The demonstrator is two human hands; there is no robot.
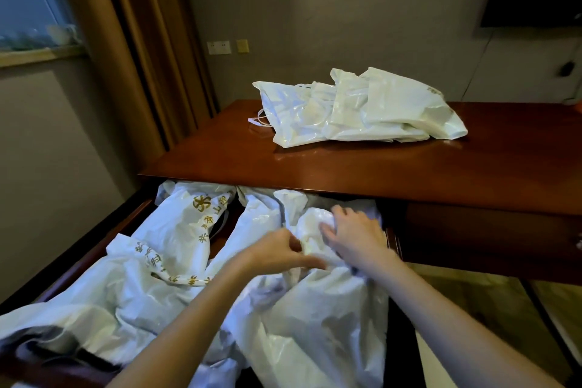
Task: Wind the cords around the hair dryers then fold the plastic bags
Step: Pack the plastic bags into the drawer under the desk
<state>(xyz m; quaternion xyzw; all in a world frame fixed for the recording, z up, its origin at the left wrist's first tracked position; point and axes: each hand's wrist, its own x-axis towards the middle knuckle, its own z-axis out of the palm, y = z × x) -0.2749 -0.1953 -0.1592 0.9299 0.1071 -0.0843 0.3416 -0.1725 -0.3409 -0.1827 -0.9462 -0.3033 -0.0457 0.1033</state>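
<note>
Head camera looked down into the open drawer, and both of our forearms came in from the bottom of the frame, angled up toward the middle. Our left hand was a bit blurred, but we could see the fingers curled in and the thumb closed against them, pinching a fold of the white plastic bag that lay on the right side of the drawer. Our right hand sat just beside it, palm down, wrist bent slightly, fingers curled over a bunched-up bit of the same bag near its top end, gripping it. The two hands were nearly touching each other, both working on that one crumpled spot.

More white bags with gold lettering filled the left part of the drawer, all rumpled and overlapping. Something dark showed between and under the bags, but we couldn't tell what it was. We couldn't make out any hair dryer or cord for sure.

Up on the reddish wooden desk, a pile of bags lay flattish near the back, well apart from our hands. Brown curtains hung at the left by the window.
</note>
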